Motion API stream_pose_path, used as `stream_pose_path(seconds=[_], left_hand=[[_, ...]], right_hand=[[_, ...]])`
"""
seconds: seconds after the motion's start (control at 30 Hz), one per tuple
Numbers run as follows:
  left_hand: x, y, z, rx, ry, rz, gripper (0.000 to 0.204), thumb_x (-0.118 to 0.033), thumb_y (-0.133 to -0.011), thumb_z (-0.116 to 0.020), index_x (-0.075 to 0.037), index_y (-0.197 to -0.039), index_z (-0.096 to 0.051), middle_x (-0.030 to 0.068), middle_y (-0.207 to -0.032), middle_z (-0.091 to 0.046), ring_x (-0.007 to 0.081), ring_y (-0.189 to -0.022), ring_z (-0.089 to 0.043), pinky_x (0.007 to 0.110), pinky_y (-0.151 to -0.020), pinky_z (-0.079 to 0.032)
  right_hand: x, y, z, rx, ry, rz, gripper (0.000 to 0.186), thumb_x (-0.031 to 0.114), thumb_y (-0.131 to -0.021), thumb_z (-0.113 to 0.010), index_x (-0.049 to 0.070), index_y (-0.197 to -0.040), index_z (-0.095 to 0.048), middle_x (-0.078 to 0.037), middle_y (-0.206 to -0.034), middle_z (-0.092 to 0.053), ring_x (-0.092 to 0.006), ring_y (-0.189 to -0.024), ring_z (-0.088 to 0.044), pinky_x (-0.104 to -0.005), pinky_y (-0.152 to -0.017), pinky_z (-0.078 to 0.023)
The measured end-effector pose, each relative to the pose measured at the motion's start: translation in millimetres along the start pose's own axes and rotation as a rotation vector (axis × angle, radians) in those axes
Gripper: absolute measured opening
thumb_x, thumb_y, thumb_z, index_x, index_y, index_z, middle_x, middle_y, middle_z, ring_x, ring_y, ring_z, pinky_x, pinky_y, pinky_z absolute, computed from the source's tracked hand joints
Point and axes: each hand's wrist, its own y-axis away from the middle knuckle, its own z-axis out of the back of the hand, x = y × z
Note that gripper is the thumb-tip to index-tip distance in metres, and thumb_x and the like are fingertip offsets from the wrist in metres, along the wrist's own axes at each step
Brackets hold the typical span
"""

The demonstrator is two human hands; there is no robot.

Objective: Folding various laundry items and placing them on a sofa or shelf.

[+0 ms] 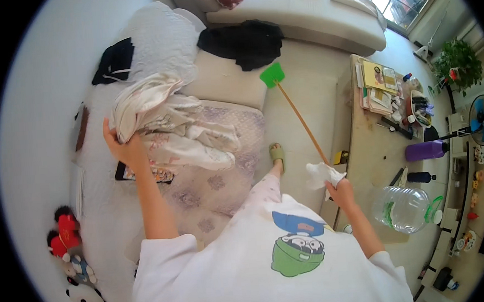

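Observation:
My left hand [122, 147] is closed on a bunched white cloth with a faint print [162, 120], lifting its upper folds above the sofa seat. The rest of the cloth drapes over a purple-patterned quilted pad [221, 180]. My right hand [341, 193] is closed around a crumpled white cloth or tissue [324, 175]. A long wooden stick with a flat green head, like a fly swatter [272, 75], runs up to that same hand. The stick's end is hidden by the white cloth. Beneath the printed cloth, a dark-edged colourful flat thing [160, 172] shows partly.
A black garment [243, 43] and a dark folded one [116, 62] lie on the sofa [226, 77]. To the right stands a table [363, 143] with papers, a purple bottle [424, 151] and a large clear jug [403, 208]. Soft toys [87, 299] sit at lower left.

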Motion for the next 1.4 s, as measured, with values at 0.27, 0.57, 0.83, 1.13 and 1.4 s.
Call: stream_pose_path(seconds=[0.27,0.57,0.83,1.13,1.4], left_hand=[[119,54,-77,0.303,-0.690,-0.083,0.066,-0.016,-0.061,-0.067,-0.004,-0.119,-0.039,0.0159,-0.111,-0.047,0.0308,-0.101,-0.044,0.039,-0.084,-0.035],[103,111,-337,1.272,-0.230,-0.201,0.074,-0.031,-0.059,-0.070,-0.006,-0.121,-0.037,0.0175,-0.113,-0.043,0.0308,-0.102,-0.043,0.038,-0.086,-0.036],[-194,141,-547,1.890,0.518,-0.270,0.061,-0.018,-0.063,-0.067,-0.005,-0.117,-0.041,0.0145,-0.116,-0.042,0.0262,-0.102,-0.044,0.035,-0.086,-0.036],[-239,156,-684,1.917,0.423,-0.316,0.018,-0.007,-0.071,-0.052,0.003,-0.086,-0.055,0.0143,-0.068,-0.057,0.0211,-0.063,-0.055,0.029,-0.061,-0.042],[-198,120,-795,2.116,0.280,-0.439,0.020,-0.013,-0.076,-0.052,0.003,-0.088,-0.056,0.0106,-0.072,-0.060,0.0132,-0.065,-0.053,0.027,-0.059,-0.041]], right_hand=[[36,-172,83,-0.094,-0.382,-0.063,0.022,0.017,-0.075,-0.055,0.003,-0.092,-0.057,-0.018,-0.072,-0.057,-0.0324,-0.064,-0.053,-0.0336,-0.059,-0.042],[16,-280,131,-0.270,-0.383,-0.149,0.023,0.019,-0.074,-0.057,0.002,-0.088,-0.058,-0.017,-0.070,-0.058,-0.0323,-0.062,-0.055,-0.0336,-0.056,-0.044],[-32,-359,161,-0.480,-0.364,-0.080,0.023,0.019,-0.071,-0.059,0.004,-0.088,-0.059,-0.017,-0.078,-0.059,-0.0319,-0.071,-0.057,-0.0357,-0.063,-0.046],[-59,-428,231,-0.397,-0.203,-0.118,0.031,0.024,-0.070,-0.060,0.008,-0.096,-0.055,-0.012,-0.087,-0.058,-0.0281,-0.070,-0.055,-0.0364,-0.064,-0.043],[-66,-365,196,-0.858,-0.289,-0.585,0.034,0.015,-0.070,-0.059,0.008,-0.102,-0.048,-0.010,-0.064,-0.054,-0.0293,-0.055,-0.050,-0.0370,-0.051,-0.039]])
